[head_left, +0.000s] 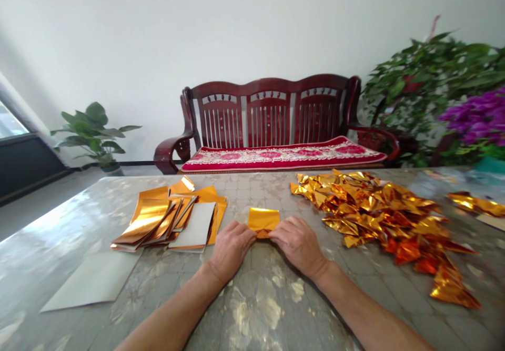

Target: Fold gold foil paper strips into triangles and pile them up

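Observation:
A small sheet of gold foil paper (263, 220) lies folded at the table's near middle, its lower edge curled up. My left hand (231, 248) grips its left side, and my right hand (298, 243) grips its right side. Left of my hands lies a loose stack of flat gold foil sheets (169, 217), some with white backs showing. To the right spreads a heap of crumpled or folded gold foil pieces (373, 214), not touching my right hand.
A large white sheet (90, 282) lies at the left of the glossy stone-patterned table (260, 301). More gold foil (475, 204) lies at the far right edge. Beyond the table stand a dark wooden bench (272, 114) with a red cushion and potted plants (430, 88).

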Demonstrator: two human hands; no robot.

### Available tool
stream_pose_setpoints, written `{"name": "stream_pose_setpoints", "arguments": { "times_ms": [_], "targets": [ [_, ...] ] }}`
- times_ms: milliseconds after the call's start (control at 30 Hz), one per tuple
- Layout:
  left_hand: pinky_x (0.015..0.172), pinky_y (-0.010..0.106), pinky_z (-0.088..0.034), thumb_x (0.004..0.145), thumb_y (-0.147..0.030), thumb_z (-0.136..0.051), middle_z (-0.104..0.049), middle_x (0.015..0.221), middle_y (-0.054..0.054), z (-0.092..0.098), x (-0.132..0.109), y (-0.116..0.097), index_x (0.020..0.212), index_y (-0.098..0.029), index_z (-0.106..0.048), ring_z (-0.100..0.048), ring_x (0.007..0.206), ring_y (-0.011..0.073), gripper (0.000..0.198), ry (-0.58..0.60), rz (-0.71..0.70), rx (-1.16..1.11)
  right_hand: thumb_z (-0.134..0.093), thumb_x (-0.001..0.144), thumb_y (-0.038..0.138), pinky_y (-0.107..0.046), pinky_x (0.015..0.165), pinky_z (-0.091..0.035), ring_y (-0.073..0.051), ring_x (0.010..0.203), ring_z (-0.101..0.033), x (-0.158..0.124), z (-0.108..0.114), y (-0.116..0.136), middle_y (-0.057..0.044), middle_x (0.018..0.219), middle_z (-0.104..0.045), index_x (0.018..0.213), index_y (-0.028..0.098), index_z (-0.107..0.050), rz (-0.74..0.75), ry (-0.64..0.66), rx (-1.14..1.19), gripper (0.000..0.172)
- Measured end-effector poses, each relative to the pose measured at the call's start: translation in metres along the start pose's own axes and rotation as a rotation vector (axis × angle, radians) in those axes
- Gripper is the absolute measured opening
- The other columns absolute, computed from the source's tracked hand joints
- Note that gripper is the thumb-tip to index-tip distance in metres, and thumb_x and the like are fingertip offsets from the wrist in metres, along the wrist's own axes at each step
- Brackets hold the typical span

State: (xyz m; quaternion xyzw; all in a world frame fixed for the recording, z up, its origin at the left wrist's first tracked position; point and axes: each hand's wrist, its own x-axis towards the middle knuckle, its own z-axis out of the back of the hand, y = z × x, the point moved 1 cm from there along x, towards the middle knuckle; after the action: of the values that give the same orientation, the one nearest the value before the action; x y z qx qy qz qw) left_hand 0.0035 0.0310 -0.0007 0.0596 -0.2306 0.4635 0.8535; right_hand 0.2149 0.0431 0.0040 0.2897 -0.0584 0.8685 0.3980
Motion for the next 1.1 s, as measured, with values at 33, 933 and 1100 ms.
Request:
{"name": "stream_pose_setpoints", "arguments": {
  "times_ms": [33,933,1100],
  "targets": [
    [0.073,0.028,-0.042,0.1,-0.032,-0.043,-0.064,0.08,0.003,-0.0002,0.0008,-0.0001,0.084,-0.023,-0.068,-0.054,0.081,0.0178,0.03,0.013,0.006,-0.01,-0.06,0.093,0.03,-0.032,0.074,-0.035,-0.019,0.083,-0.053,-0.0008,-0.0012,-0.0005,-0.002,0.083,-0.069,0.089,0.025,-0.073,-0.011,0.018,0.008,0.014],
    [0.074,0.028,-0.037,0.095,-0.03,-0.052,-0.063,0.082,0.002,-0.0002,0.0047,0.0025,0.084,-0.023,-0.071,-0.055,0.083,0.0178,0.024,0.138,0.154,-0.139,-0.051,0.097,0.024,-0.032,0.077,-0.033,-0.019,0.088,-0.049,0.0043,-0.0024,0.0047,-0.003,0.085,-0.064,0.084,0.021,-0.066,-0.024,0.195,-0.055,0.02],
    [0.064,0.026,-0.031,0.091,-0.031,-0.055,-0.062,0.071,0.0,-0.0014,0.0085,0.0048,0.066,-0.019,-0.065,-0.055,0.073,0.0146,0.029,0.199,0.347,-0.187,-0.053,0.096,0.023,-0.03,0.078,-0.034,-0.019,0.089,-0.051,0.005,-0.0059,0.0028,-0.002,0.087,-0.065,0.086,0.021,-0.065,-0.083,0.236,-0.026,0.016]
  ]
}}
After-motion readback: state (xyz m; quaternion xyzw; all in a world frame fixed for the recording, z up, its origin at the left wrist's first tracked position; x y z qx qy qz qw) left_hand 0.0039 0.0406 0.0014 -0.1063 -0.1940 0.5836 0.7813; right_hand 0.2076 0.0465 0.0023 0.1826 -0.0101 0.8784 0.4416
